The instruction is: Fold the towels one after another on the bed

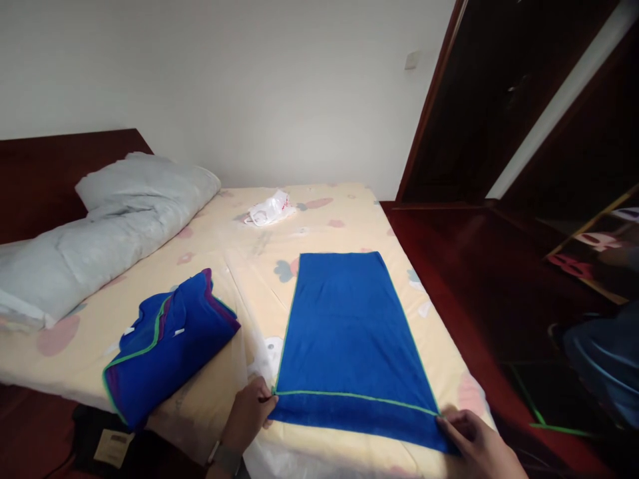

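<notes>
A blue towel (349, 326) with green edging lies spread on the bed (339, 226). Its near end is folded over, so the green hem runs across a short way in from the fold. My left hand (249, 409) pinches the hem at the left corner. At the right corner, my right hand (476, 439) grips the other end of that hem between thumb and fingers. To the left lies a loosely folded pile of blue towels (174, 352) with green and purple edges and small white tags.
A grey quilt (120, 226) is bunched by the dark headboard (64, 166). A crumpled white plastic bag (272, 209) sits at the bed's far side. Another person's leg (604, 359) shows at right, near pink slippers (574, 266). A dark box-like object (112, 446) is below left.
</notes>
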Tool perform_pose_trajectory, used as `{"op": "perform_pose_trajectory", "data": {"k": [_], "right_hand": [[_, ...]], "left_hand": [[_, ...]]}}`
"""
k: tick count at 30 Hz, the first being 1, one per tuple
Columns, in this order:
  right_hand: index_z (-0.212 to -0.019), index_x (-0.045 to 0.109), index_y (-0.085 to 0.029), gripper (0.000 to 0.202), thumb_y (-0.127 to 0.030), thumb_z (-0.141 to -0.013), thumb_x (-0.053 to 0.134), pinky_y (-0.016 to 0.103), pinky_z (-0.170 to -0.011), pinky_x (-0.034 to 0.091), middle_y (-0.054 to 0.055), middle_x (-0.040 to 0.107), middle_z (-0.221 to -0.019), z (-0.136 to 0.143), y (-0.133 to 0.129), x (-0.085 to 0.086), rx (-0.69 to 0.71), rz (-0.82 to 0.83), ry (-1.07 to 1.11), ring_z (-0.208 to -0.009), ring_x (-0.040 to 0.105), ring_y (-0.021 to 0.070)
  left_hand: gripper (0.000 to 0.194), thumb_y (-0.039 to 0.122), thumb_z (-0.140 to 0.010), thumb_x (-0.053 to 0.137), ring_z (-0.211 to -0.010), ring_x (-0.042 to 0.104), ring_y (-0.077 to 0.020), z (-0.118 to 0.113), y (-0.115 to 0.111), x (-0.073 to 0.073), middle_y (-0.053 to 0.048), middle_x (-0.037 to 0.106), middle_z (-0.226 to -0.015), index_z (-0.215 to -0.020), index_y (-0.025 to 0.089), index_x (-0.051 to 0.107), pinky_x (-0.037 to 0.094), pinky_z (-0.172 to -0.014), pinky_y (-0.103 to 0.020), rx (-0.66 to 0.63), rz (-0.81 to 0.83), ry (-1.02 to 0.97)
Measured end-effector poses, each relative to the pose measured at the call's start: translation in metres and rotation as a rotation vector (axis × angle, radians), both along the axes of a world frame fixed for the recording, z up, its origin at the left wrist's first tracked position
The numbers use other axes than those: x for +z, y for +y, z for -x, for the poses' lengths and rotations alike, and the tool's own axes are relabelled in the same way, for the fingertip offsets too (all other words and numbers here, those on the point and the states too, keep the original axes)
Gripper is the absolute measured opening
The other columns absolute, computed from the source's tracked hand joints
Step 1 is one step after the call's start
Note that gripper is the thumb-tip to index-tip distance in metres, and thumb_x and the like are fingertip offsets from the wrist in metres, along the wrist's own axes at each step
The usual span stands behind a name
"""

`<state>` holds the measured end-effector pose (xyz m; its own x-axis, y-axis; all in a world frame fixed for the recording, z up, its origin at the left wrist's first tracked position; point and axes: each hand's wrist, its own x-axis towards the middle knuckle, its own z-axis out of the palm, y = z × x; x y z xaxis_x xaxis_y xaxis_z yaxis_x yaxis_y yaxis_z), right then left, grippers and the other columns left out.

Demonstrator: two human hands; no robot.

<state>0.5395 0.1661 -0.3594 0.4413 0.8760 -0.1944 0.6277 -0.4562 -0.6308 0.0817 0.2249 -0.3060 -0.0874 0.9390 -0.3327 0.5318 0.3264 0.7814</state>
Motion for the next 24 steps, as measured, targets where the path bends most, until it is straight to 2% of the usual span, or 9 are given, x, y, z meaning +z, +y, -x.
{"op": "perform_pose_trajectory", "data": {"k": [2, 4, 7, 9, 11, 14, 16, 19, 24], "right_hand": [[-0.084, 0.068, -0.029, 0.043, -0.067, -0.068, 0.059, 0.036, -0.062, 0.055, 0.003, 0.074, -0.074, 0.000, 0.001, 0.001, -0.001, 0.074, 0.039, -0.071, 0.072, 0.0287], [-0.095, 0.068, -0.029, 0.045, -0.064, -0.069, 0.060, 0.038, -0.068, 0.055, 0.007, 0.075, -0.086, 0.002, 0.001, 0.009, -0.001, -0.004, 0.018, -0.080, 0.071, 0.0299], [-0.100, 0.070, -0.028, 0.040, -0.059, -0.077, 0.057, 0.034, -0.078, 0.055, 0.010, 0.070, -0.104, 0.008, -0.001, 0.028, 0.179, -0.161, 0.006, -0.093, 0.069, 0.0264], [-0.102, 0.071, -0.030, 0.034, -0.053, -0.081, 0.059, 0.033, -0.089, 0.053, 0.008, 0.067, -0.112, 0.013, -0.005, 0.039, 0.374, -0.150, 0.011, -0.104, 0.065, 0.0249], [-0.106, 0.072, -0.032, 0.032, -0.045, -0.079, 0.064, 0.035, -0.099, 0.049, 0.006, 0.064, -0.119, 0.016, -0.008, 0.042, 0.514, -0.091, -0.007, -0.115, 0.061, 0.0253], [-0.114, 0.070, -0.034, 0.039, -0.037, -0.075, 0.066, 0.038, -0.104, 0.047, 0.005, 0.061, -0.129, 0.016, -0.011, 0.038, 0.542, -0.038, -0.049, -0.123, 0.057, 0.0265], [-0.116, 0.069, -0.034, 0.039, -0.037, -0.078, 0.062, 0.040, -0.106, 0.045, 0.004, 0.061, -0.131, 0.012, -0.011, 0.033, 0.513, -0.056, -0.049, -0.124, 0.056, 0.0264], [-0.113, 0.071, -0.031, 0.036, -0.048, -0.084, 0.056, 0.041, -0.108, 0.044, 0.004, 0.066, -0.128, 0.006, -0.009, 0.030, 0.428, -0.082, 0.005, -0.123, 0.057, 0.0270], [-0.112, 0.070, -0.026, 0.052, -0.065, -0.083, 0.052, 0.035, -0.095, 0.051, 0.007, 0.074, -0.111, 0.006, -0.007, 0.038, 0.207, 0.011, 0.123, -0.107, 0.067, 0.0282]], "left_hand": [[0.024, 0.038, -0.077, 0.059, -0.041, 0.051, -0.0118, 0.000, 0.001, -0.002, 0.008, 0.048, -0.055, -0.067, 0.025, 0.042, 0.039, -0.043, -0.023, -0.022, -0.019, 0.090], [0.027, 0.042, -0.082, 0.057, -0.046, 0.052, -0.0125, 0.001, 0.004, 0.001, 0.007, 0.048, -0.055, -0.066, 0.024, 0.045, 0.042, -0.050, -0.024, -0.021, -0.154, 0.221], [0.030, 0.044, -0.089, 0.053, -0.060, 0.056, -0.0150, 0.000, 0.006, 0.014, 0.002, 0.056, -0.064, -0.068, 0.024, 0.053, 0.047, -0.064, -0.027, -0.044, -0.447, 0.342], [0.019, 0.037, -0.089, 0.056, -0.074, 0.061, -0.0173, -0.001, 0.004, 0.023, -0.002, 0.064, -0.079, -0.077, 0.023, 0.061, 0.051, -0.076, -0.029, -0.222, -0.506, 0.302], [0.011, 0.023, -0.081, 0.064, -0.096, 0.064, -0.0208, -0.002, 0.000, 0.028, -0.005, 0.067, -0.100, -0.092, 0.024, 0.067, 0.052, -0.090, -0.032, -0.474, -0.439, 0.235], [0.051, 0.005, -0.066, 0.061, -0.120, 0.057, -0.0241, 0.000, -0.005, 0.023, -0.006, 0.063, -0.124, -0.111, 0.027, 0.068, 0.049, -0.103, -0.036, -0.660, -0.326, 0.202], [0.061, 0.000, -0.063, 0.054, -0.124, 0.055, -0.0235, 0.002, -0.005, 0.016, -0.005, 0.062, -0.127, -0.116, 0.028, 0.067, 0.046, -0.108, -0.038, -0.642, -0.305, 0.204], [0.055, 0.001, -0.068, 0.049, -0.122, 0.057, -0.0225, 0.004, -0.001, 0.010, -0.005, 0.065, -0.124, -0.112, 0.027, 0.068, 0.044, -0.110, -0.038, -0.560, -0.295, 0.201], [0.027, 0.029, -0.092, 0.050, -0.106, 0.066, -0.0234, 0.002, 0.004, 0.018, -0.006, 0.071, -0.113, -0.112, 0.026, 0.067, 0.051, -0.096, -0.035, -0.396, -0.222, 0.171]]}}
